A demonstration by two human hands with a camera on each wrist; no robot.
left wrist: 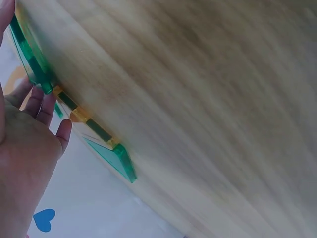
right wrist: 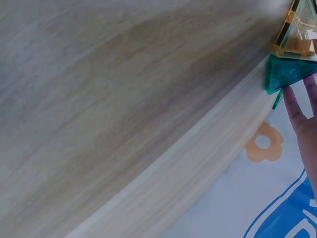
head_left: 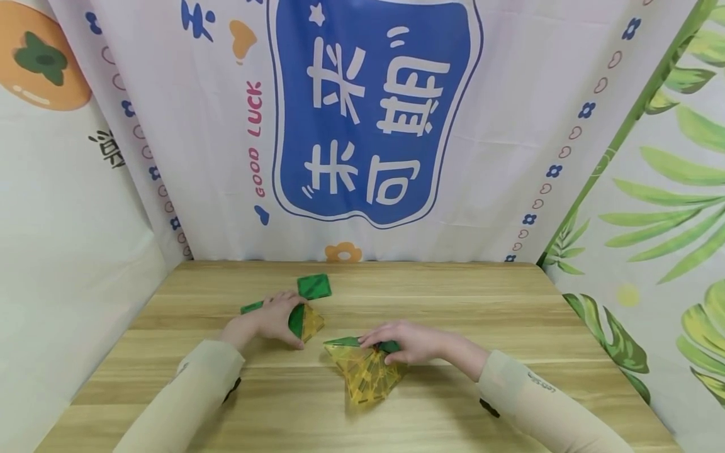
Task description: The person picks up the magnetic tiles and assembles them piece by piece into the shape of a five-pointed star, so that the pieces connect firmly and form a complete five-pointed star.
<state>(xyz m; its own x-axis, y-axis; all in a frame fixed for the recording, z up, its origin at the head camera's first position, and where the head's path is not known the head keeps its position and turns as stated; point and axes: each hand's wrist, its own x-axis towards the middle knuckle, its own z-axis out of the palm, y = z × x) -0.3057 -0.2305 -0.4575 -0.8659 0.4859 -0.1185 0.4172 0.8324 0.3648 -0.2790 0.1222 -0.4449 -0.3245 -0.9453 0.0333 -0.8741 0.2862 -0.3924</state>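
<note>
My left hand (head_left: 277,318) reaches round a green magnetic tile (head_left: 296,321), thumb on the near side and fingers on the far side. A yellow magnetic tile (head_left: 313,323) adjoins it on the right. In the left wrist view, fingers touch the green tile (left wrist: 37,67), and the yellow tile's edge (left wrist: 89,121) lies beside it. My right hand (head_left: 408,343) grips the green top part of a see-through structure of yellow tiles (head_left: 365,374). Another green tile (head_left: 342,341) forms its upper left side. The right wrist view shows fingertips under a green triangular piece (right wrist: 287,74).
A square green tile (head_left: 314,286) lies flat near the table's back. Part of another green tile (head_left: 251,307) shows behind the left hand. The wooden table (head_left: 453,296) ends at a printed cloth (head_left: 510,157) at the back.
</note>
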